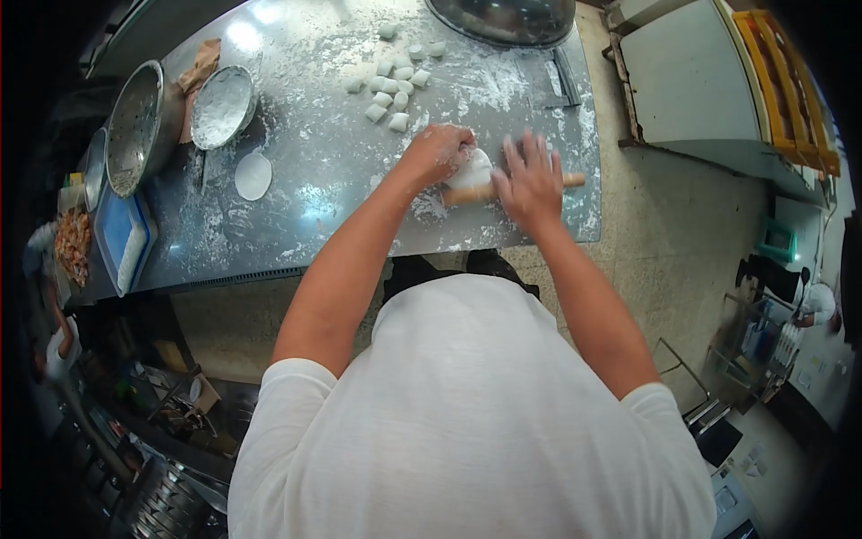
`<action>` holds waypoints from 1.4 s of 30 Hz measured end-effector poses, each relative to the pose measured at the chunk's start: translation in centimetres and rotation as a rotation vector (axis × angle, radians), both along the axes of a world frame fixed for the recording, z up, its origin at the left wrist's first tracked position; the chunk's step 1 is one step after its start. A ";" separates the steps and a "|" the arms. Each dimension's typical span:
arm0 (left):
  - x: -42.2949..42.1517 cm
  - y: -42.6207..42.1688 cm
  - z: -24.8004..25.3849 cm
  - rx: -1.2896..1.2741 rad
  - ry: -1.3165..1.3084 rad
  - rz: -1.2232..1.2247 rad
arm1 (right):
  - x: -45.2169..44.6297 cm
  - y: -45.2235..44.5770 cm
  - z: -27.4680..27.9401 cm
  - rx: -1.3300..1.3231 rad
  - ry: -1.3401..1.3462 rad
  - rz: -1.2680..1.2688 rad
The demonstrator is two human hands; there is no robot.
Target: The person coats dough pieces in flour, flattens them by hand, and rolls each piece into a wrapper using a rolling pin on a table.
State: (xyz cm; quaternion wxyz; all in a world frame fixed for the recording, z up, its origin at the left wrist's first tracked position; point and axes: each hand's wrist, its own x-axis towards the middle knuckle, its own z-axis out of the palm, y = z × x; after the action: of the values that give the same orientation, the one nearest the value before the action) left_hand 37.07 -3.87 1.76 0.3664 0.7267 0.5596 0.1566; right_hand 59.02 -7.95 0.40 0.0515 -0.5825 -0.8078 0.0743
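Note:
My left hand (440,151) has its fingers closed on the edge of a flat round dough wrapper (474,169) on the floured steel table. A thin wooden rolling pin (469,194) lies against the wrapper's near side. On top of the pin rests my right hand (532,187), palm down, fingers stretched out and slightly blurred. Several small dough pieces (395,85) are scattered beyond my left hand. One rolled wrapper (253,176) lies flat on the table to the left.
At the left of the table (296,193) stand a bowl of flour (222,110), a large metal colander (139,126) and a blue tray (124,235). A dark round lid (503,20) sits at the far edge. Other people are at the far left and right.

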 end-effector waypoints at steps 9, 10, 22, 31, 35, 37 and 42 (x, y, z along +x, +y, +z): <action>-0.9 1.3 -2.1 -0.291 -0.304 0.031 | -1.5 3.6 0.8 0.019 -0.063 0.042; -0.7 1.6 -1.7 -0.244 -0.243 0.049 | -1.9 5.3 0.0 0.012 -0.058 0.033; -1.4 -1.6 -1.3 -0.571 -0.429 0.243 | 3.7 -4.9 -0.3 0.010 0.150 0.128; 1.2 -2.4 0.9 -0.098 0.143 0.274 | -1.6 5.3 -0.3 0.150 0.202 0.142; 1.4 -5.3 2.5 -0.183 0.033 0.385 | 3.9 -1.5 -0.3 0.042 0.237 0.208; -0.3 -7.3 2.2 -0.405 -0.508 0.485 | 6.2 -3.4 -0.6 0.013 0.224 0.193; -2.9 -12.5 0.8 -0.319 -1.479 0.806 | 7.9 -3.6 -1.2 0.011 0.197 0.163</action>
State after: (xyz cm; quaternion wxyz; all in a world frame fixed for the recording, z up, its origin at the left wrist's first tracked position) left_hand 34.19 -16.36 2.56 0.6516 0.1231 0.4074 0.6280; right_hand 66.94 -11.52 -0.84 0.1275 -0.5044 -0.8439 0.1309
